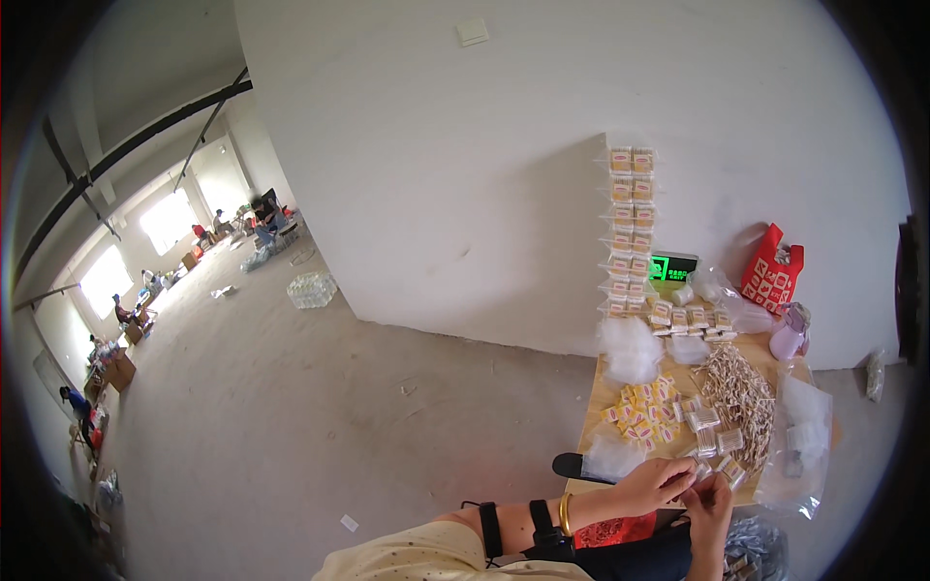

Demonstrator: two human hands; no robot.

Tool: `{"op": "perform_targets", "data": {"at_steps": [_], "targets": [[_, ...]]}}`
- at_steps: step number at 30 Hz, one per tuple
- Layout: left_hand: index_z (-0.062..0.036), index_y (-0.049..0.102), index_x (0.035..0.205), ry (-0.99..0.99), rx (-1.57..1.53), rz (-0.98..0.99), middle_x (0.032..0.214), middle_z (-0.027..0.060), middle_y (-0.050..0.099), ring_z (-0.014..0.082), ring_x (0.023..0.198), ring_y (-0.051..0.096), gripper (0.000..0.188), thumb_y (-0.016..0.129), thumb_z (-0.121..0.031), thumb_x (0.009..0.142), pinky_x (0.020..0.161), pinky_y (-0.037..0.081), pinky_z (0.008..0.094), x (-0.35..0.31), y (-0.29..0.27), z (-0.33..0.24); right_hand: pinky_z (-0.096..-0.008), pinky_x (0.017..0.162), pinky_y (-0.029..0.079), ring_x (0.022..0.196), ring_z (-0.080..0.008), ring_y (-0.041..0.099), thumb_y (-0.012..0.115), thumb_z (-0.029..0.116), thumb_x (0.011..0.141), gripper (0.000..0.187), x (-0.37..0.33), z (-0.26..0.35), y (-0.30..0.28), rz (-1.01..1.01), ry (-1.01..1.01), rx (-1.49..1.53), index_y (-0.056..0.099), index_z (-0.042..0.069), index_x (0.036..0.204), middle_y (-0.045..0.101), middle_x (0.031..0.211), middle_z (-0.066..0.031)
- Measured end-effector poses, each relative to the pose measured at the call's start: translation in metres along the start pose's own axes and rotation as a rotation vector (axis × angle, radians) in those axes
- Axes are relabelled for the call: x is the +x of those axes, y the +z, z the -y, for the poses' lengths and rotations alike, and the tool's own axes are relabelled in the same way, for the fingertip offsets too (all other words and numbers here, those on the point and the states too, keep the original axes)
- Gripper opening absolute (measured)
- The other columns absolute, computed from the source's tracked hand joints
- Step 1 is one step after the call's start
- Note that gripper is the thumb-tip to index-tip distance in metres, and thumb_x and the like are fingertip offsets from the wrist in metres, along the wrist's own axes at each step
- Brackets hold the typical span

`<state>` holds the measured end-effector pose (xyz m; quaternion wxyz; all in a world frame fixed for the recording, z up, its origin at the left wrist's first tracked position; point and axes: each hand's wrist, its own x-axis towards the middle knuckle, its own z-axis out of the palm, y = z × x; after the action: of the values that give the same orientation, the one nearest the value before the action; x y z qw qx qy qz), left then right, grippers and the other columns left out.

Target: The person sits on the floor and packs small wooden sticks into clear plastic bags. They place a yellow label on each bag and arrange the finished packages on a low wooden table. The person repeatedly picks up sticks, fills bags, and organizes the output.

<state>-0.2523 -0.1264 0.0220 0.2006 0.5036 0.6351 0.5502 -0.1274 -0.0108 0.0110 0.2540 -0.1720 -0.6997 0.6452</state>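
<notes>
Over the near edge of the wooden table, my left hand (663, 484) and my right hand (713, 505) meet with bent, pinching fingers. Between their fingertips is a small clear plastic packet (701, 472); its contents are partly hidden. Just beyond lie filled packets of cotton swabs (705, 420). Farther right spreads a heap of loose cotton swabs (741, 397) with brownish sticks. Left of these are scattered yellow cards (644, 411). Clear plastic bags (616, 455) lie near my left wrist, which wears a gold bangle.
A tall stack of labelled swab packs (631, 228) leans by the wall. Behind the table's (593, 426) work things stand a green lit sign (672, 268), a red bag (773, 271) and a pale purple jug (790, 334). Other people (265, 219) sit far left.
</notes>
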Motion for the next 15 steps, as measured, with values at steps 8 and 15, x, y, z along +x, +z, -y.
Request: {"op": "perform_targets", "data": {"at_steps": [8, 15], "targets": [[-0.0025, 0.045, 0.084, 0.124, -0.189, 0.016, 0.066, 0.0046, 0.046, 0.013, 0.062, 0.044, 0.021, 0.052, -0.018, 0.096, 0.057, 0.039, 0.03, -0.001, -0.001, 0.0, -0.0207, 0.061, 0.041, 0.065, -0.0078, 0.052, 0.062, 0.003, 0.084, 0.012, -0.009, 0.02, 0.004, 0.047, 0.112, 0.442, 0.05, 0.006, 0.084, 0.054, 0.075, -0.0005], [-0.0018, 0.046, 0.087, -0.092, -0.145, 0.207, 0.079, 0.007, 0.052, 0.0154, 0.074, 0.049, 0.027, 0.057, -0.025, 0.093, 0.067, 0.041, 0.0315, -0.002, -0.006, -0.016, -0.0205, 0.065, 0.04, 0.069, -0.0071, 0.05, 0.061, 0.01, 0.088, 0.009, -0.012, 0.018, -0.026, -0.092, 0.033, 0.404, 0.053, 0.006, 0.091, 0.055, 0.08, 0.0016]]}}
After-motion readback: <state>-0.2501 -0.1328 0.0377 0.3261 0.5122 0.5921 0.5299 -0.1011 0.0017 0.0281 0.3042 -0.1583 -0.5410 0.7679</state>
